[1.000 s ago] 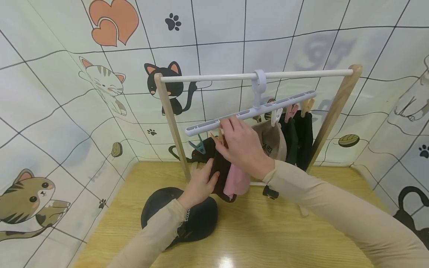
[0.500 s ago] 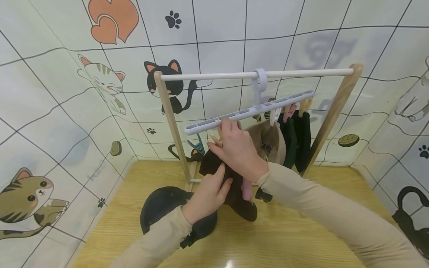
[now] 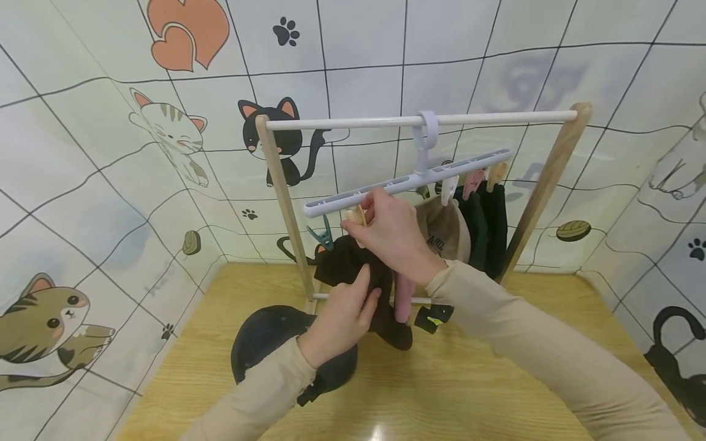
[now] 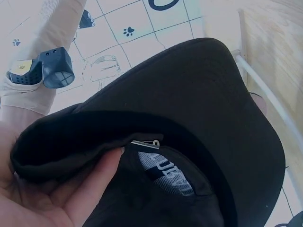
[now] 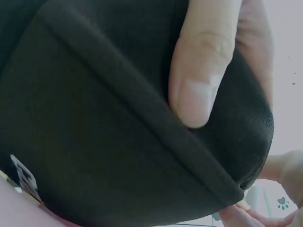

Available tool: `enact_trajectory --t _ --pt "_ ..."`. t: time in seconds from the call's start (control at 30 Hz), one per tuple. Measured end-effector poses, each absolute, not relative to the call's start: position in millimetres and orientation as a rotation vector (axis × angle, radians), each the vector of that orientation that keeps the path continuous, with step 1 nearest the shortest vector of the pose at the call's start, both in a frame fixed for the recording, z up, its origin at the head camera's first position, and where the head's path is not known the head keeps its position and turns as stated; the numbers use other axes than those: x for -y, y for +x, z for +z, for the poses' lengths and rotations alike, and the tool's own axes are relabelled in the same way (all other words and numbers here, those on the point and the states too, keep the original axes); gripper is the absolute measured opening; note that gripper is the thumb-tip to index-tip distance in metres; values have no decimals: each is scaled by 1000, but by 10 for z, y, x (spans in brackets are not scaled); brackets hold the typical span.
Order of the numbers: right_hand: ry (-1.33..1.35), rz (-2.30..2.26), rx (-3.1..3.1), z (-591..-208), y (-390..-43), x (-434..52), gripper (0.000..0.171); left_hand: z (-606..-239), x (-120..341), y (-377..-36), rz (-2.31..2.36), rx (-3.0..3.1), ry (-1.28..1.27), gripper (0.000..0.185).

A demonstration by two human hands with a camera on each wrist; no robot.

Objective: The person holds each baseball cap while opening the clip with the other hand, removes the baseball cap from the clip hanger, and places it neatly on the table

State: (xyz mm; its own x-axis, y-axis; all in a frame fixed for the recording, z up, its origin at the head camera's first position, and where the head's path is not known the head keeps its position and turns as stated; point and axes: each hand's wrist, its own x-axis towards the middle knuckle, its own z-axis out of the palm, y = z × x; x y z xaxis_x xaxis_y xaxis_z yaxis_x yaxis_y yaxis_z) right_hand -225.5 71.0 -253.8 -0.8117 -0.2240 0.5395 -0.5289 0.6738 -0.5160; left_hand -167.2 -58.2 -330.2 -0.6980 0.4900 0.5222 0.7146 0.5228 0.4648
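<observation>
Both hands, left hand (image 3: 339, 318) and right hand (image 3: 394, 236), grip the black cap (image 3: 353, 269) together; it could drop if the peg (image 3: 357, 215) misses its edge

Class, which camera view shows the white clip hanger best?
The head view: the hanger hangs whole from the rail. The left wrist view shows only a black cap; the right wrist view only dark fabric.
</observation>
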Motion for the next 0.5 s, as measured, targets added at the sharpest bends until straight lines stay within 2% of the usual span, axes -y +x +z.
enact_trajectory --t 0.23,0.37,0.5 --pt "588 1140 2472 -2524 -2307 -710 31 -3291 618 -1665 -875 2402 -983 26" --pt "613 1260 2501 -2503 -2335 -720 39 -3287 647 -1660 -890 2408 -977 23" --pt "549 1545 2556 -2458 -2347 -726 40 -3277 674 -1666 -897 2401 -965 22"
